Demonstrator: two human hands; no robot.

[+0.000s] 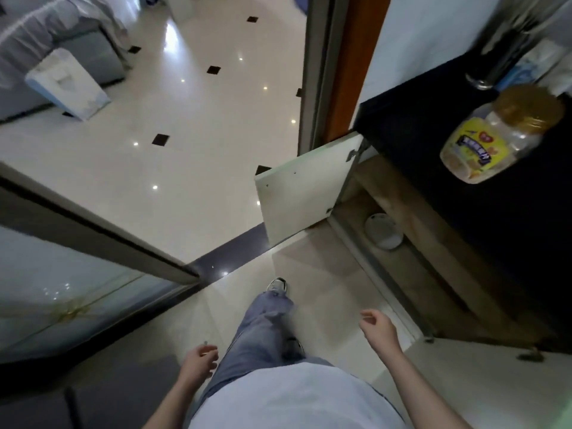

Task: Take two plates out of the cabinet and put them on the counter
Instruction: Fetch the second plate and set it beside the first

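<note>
Under the dark counter [483,212] a low cabinet [411,230] stands with both white doors swung out. Inside it, white plates [383,231] lie stacked on the cabinet floor, partly hidden by the counter's edge. My right hand [379,328] hangs empty with loosely curled fingers, well below and in front of the cabinet opening. My left hand [201,363] hangs by my left leg, fingers loosely curled and nothing clearly in it. Neither hand touches the cabinet or the plates.
The far cabinet door [303,187] juts into the doorway; the near door [483,376] stands open at my right. A clear jar with a gold lid [498,134] and a chrome tap [495,57] are on the counter. A glass sliding door [77,283] is at left.
</note>
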